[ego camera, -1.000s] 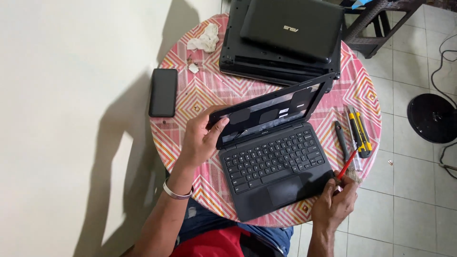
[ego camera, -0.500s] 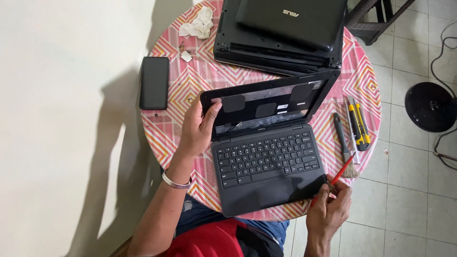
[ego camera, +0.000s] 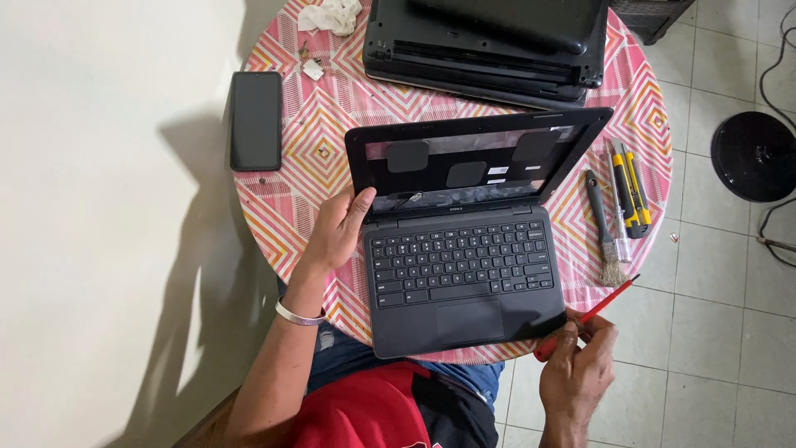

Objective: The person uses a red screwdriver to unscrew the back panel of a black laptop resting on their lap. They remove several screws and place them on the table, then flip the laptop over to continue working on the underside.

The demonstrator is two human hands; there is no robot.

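The small black laptop sits open in front of you at the near edge of the round worktop, its lid frame empty of a screen panel so the inner back shows with dark pads. Your left hand rests against the laptop's left side by the hinge, fingers loosely curled on the edge, thumb up beside the lid corner. Your right hand is closed around a red-handled screwdriver just off the laptop's front right corner, tip pointing up and right. To the right of the laptop lie a small brush and a yellow-and-black utility knife. Beyond the lid is a stack of closed black laptops. A dark phone lies well to the left, with a crumpled white cloth at the far edge.
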